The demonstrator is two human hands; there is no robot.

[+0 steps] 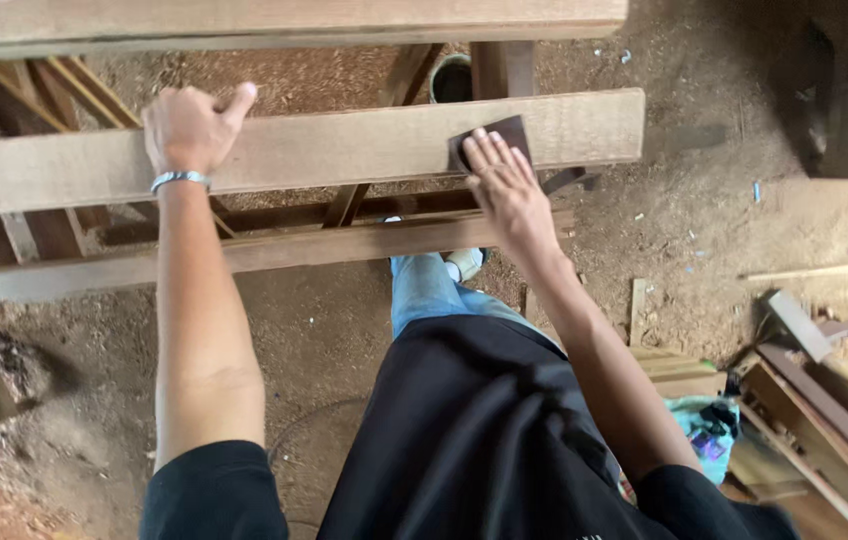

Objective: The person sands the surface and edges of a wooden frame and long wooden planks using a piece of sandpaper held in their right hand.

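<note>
The right hand [506,185] presses flat, fingers together, on a small dark sanding sheet [492,140] atop the long pale wooden board [344,148]. The left hand [189,128] grips that board farther along.

Wooden frame [274,245] is standing on dirt floor [704,215], carrying 1 pale plank [344,145] across its rails. Dark sandpaper piece [494,135] is lying flat on plank. Offcut pile [824,390] and wood chips are lying on floor.
</note>
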